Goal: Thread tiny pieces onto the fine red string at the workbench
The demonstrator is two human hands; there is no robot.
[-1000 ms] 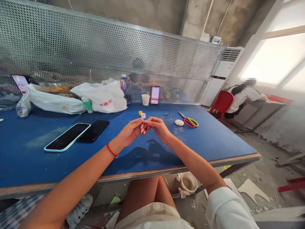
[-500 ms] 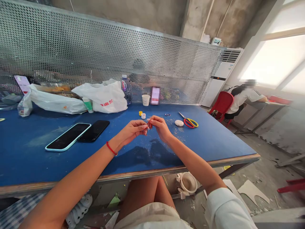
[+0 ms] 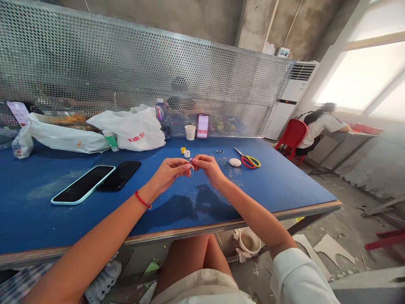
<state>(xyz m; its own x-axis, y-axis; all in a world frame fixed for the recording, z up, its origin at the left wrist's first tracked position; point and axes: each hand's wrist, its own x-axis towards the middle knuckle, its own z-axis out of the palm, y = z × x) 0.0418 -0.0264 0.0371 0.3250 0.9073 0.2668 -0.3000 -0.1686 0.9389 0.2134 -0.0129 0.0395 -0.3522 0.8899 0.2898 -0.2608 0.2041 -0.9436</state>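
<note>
Over the middle of the blue table my left hand [image 3: 173, 172] is closed in a pinch, a red band round its wrist. My right hand [image 3: 209, 169] pinches too, its fingertips meeting those of the left. Between them is a bit of something small, thin and dark reddish, too small to name. Just beyond the fingers stand a white little tub [image 3: 187, 154] and a yellow cap [image 3: 183, 150]. To the right lie a small dark loop of cord or wire [image 3: 219, 151], a white rounded case [image 3: 235, 162] and scissors [image 3: 249, 161] with red and yellow handles.
Two phones lie at left, one in a pale blue case [image 3: 82, 185], one black [image 3: 119, 175]. White plastic bags [image 3: 139, 128], a paper cup [image 3: 190, 132] and a propped phone [image 3: 203, 126] line the perforated metal screen [image 3: 126, 63]. A person [image 3: 319, 124] sits at another desk.
The whole scene has shifted slightly left as the head turned. Both hands stay pinched together, with the fingers moved a little; the right fingers lie flatter against the left.
</note>
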